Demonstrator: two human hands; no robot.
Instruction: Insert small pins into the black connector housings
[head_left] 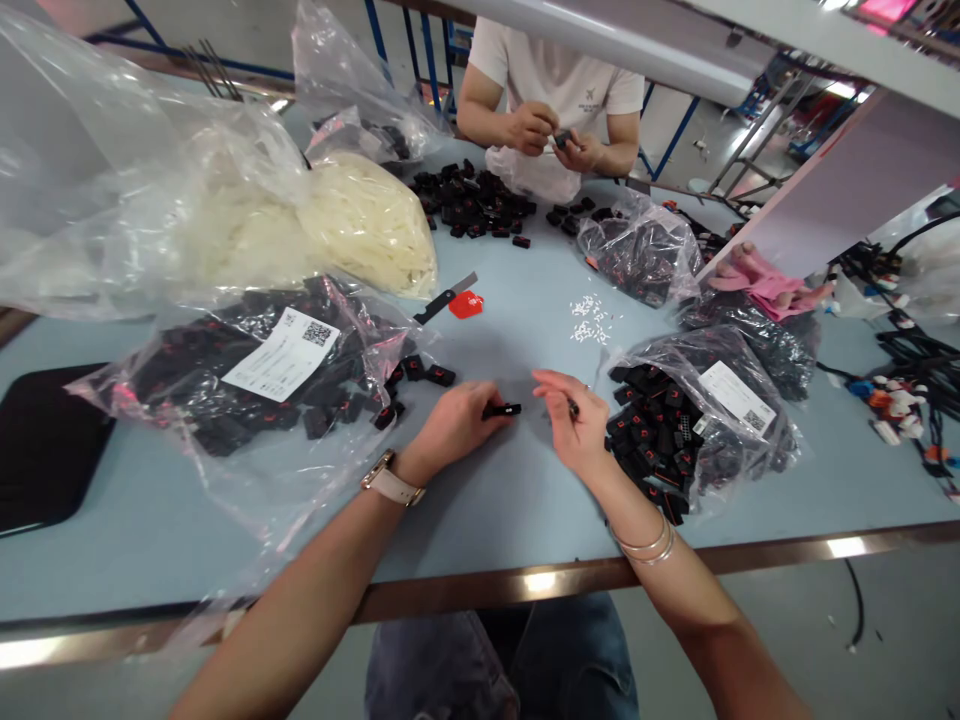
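My left hand (459,428) is closed around a small black plastic connector housing (510,409), whose end sticks out past the fingertips toward the right. Opposite it, my right hand (583,432) has its fingers curled, with a small dark piece (573,408) showing between them; its kind is mostly hidden. The hands are apart, just above the blue-grey tabletop (510,520). Beside my right hand, black connector housings with orange marks (652,430) spill from a clear plastic bag (765,440). Tiny white pieces (590,320) lie scattered beyond my right hand.
At left lie a labelled bag of black housings (217,390) and a bag of cream-coloured parts (367,220). A knife (446,297) lies by a red piece (466,305). Across the table a person (551,95) handles a dark part near a pile of black housings (480,200).
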